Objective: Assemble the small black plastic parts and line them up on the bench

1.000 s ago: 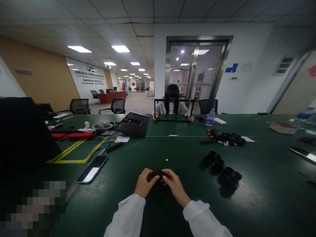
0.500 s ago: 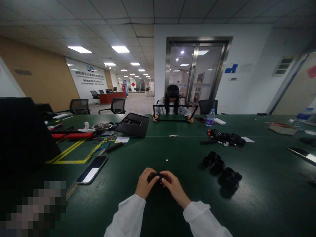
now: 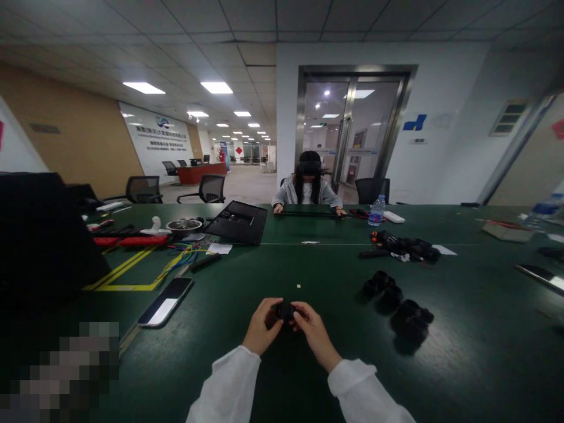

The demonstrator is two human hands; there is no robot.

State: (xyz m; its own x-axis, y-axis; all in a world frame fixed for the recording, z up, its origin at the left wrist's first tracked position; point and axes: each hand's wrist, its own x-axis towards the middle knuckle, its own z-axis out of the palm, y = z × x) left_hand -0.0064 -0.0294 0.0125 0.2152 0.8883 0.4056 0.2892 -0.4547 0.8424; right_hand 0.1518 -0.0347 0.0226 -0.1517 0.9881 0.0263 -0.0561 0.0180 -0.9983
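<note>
Left hand [image 3: 263,327]: pinches the small black piece [image 3: 285,312] from its 9 o'clock side, thumb and fingers closed on it.
Right hand [image 3: 314,330]: fingertips grasp the same piece from its 3 o'clock side.
Black piece: between the two hands, toward 6 o'clock on the green table [image 3: 335,273]; fingers hide its details, and I cannot tell whether it touches the tabletop.
Dark parts [image 3: 391,298]: clustered at 3 o'clock from the hands, well apart, untouched.
Phone [image 3: 166,302]: lies at 9 o'clock.
Progress: handling seems under way; the piece is gripped, not yet released, and how much work remains cannot be seen.
</note>
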